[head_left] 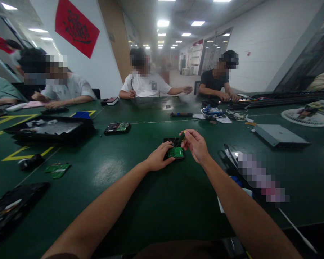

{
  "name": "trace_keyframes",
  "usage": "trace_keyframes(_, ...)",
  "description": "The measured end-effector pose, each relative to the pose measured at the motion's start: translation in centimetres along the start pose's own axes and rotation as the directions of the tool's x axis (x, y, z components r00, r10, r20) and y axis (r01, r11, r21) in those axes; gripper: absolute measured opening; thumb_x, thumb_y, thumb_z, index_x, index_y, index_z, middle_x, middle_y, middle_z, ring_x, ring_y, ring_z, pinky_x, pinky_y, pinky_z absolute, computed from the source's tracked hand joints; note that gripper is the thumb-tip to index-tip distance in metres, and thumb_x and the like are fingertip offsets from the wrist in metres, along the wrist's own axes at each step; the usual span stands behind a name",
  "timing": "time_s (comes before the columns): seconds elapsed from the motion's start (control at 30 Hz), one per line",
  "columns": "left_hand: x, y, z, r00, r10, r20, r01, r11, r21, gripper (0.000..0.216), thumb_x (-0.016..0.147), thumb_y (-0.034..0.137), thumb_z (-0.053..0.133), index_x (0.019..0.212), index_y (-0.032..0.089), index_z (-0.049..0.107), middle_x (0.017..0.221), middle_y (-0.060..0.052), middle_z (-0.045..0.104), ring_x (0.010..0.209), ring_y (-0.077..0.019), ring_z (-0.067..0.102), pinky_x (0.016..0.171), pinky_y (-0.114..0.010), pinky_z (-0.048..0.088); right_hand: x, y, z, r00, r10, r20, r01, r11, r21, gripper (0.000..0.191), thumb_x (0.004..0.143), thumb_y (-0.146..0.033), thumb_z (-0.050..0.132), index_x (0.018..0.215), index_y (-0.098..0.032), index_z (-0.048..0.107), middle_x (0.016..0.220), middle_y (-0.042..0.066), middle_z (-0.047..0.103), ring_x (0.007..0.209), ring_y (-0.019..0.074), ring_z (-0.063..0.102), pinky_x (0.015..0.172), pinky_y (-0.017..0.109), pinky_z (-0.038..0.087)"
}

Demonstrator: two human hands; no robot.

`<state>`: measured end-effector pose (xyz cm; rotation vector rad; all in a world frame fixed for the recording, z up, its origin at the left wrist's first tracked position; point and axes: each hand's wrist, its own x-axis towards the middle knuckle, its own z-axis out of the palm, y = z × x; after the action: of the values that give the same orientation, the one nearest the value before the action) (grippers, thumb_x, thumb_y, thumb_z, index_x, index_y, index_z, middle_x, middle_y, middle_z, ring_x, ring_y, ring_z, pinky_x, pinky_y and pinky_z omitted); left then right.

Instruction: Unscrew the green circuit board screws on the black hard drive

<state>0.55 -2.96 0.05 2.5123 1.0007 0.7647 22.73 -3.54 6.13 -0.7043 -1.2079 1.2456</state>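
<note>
Black device (168,140), flat | green board (176,153) exposed | yellow-green screwdriver (181,137) tilted above

The bench (129,208) looks smooth and glossy, the board (176,153) smooth, the box (282,133) matt metal, the poster (77,28) paper.

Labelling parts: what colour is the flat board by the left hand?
Flat green circuit board, best in head view.

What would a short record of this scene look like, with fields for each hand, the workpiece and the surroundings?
Workpiece: green circuit board
Left hand: at its left edge
Right hand: gripping a green-and-yellow screwdriver
Work surface: dark green table
Left side: shallow black casing
Right side: grey metal box
Opposite: person in black shirt
</note>
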Motion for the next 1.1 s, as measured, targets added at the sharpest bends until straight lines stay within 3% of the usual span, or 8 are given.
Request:
trace_keyframes(0.07, 0.00, 0.04, -0.03, 1.000, -0.003, 0.003, 0.003, 1.000, 0.002, 0.060, 0.094, 0.045, 0.066, 0.146, 0.021, 0.048, 0.161, -0.016, 0.043, 0.155, -0.0334, 0.034, 0.127, -0.057, 0.033, -0.08, -0.05, 0.11, 1.000, -0.001, 0.005, 0.001, 1.000, 0.020, 0.033, 0.087, -0.052, 0.075, 0.103, -0.024, 0.067, 0.103, 0.003, 0.073, 0.061, 0.0110, 0.064, 0.049, 0.024, 0.046)
trace_keyframes(0.17, -0.01, 0.00, -0.01, 1.000, -0.010, 0.004, 0.010, 1.000, -0.001, 0.062, 0.094, 0.046, 0.066, 0.146, 0.020, 0.047, 0.160, -0.017, 0.044, 0.154, -0.0338, 0.034, 0.126, -0.057, 0.034, -0.14, -0.10, 0.16, 1.000, 0.009, 0.015, -0.010, 0.998, 0.054, 0.032, 0.089, -0.051, 0.072, 0.105, -0.024, 0.066, 0.107, 0.004, 0.074, 0.062, 0.0115, 0.066, 0.051, 0.024, 0.048)
trace_keyframes(0.47, -0.01, -0.13, 0.12, 1.000, 0.003, 0.001, -0.003, 1.000, 0.009, 0.063, 0.094, 0.046, 0.066, 0.147, 0.019, 0.046, 0.160, -0.018, 0.043, 0.155, -0.0339, 0.034, 0.127, -0.056, 0.033, 0.06, 0.14, -0.12, 1.000, 0.014, -0.002, -0.014, 1.000, -0.015, 0.035, 0.088, -0.049, 0.075, 0.110, -0.023, 0.073, 0.070, -0.003, 0.063, 0.056, 0.0102, 0.058, 0.045, 0.021, 0.039)
trace_keyframes(0.63, 0.01, 0.19, -0.08, 1.000, -0.010, 0.000, 0.010, 1.000, 0.000, 0.061, 0.094, 0.045, 0.066, 0.147, 0.020, 0.047, 0.160, -0.017, 0.044, 0.154, -0.0344, 0.034, 0.127, -0.058, 0.033, -0.08, 0.17, 0.12, 1.000, -0.005, 0.010, 0.005, 1.000, 0.013, 0.030, 0.088, -0.048, 0.076, 0.104, -0.023, 0.069, 0.105, 0.004, 0.074, 0.064, 0.0110, 0.066, 0.051, 0.023, 0.048)
trace_keyframes(0.73, 0.02, 0.19, -0.05, 1.000, -0.010, -0.002, 0.010, 1.000, 0.001, 0.062, 0.094, 0.046, 0.067, 0.146, 0.020, 0.047, 0.160, -0.017, 0.044, 0.154, -0.0345, 0.034, 0.127, -0.057, 0.033, -0.09, 0.12, 0.16, 1.000, 0.000, 0.017, -0.001, 0.999, 0.053, 0.031, 0.089, -0.050, 0.073, 0.104, -0.023, 0.068, 0.107, 0.005, 0.075, 0.064, 0.0114, 0.067, 0.054, 0.025, 0.050)
trace_keyframes(0.97, -0.02, 0.12, 0.00, 1.000, -0.008, -0.003, 0.008, 1.000, 0.002, 0.062, 0.094, 0.046, 0.066, 0.146, 0.019, 0.048, 0.160, -0.017, 0.043, 0.155, -0.0343, 0.034, 0.127, -0.056, 0.034, 0.08, 0.10, -0.13, 1.000, 0.010, 0.000, -0.010, 1.000, -0.012, 0.035, 0.087, -0.049, 0.076, 0.110, -0.022, 0.073, 0.069, -0.003, 0.062, 0.057, 0.0106, 0.059, 0.047, 0.022, 0.042)
trace_keyframes(1.1, -0.01, 0.10, -0.04, 1.000, -0.013, 0.000, 0.013, 1.000, 0.006, 0.063, 0.094, 0.046, 0.066, 0.147, 0.020, 0.047, 0.160, -0.016, 0.044, 0.155, -0.0345, 0.034, 0.127, -0.058, 0.034, -0.01, 0.14, 0.00, 1.000, 0.000, 0.004, 0.000, 1.000, -0.025, 0.031, 0.086, -0.046, 0.078, 0.103, -0.022, 0.069, 0.094, 0.002, 0.072, 0.061, 0.0104, 0.063, 0.049, 0.023, 0.046)
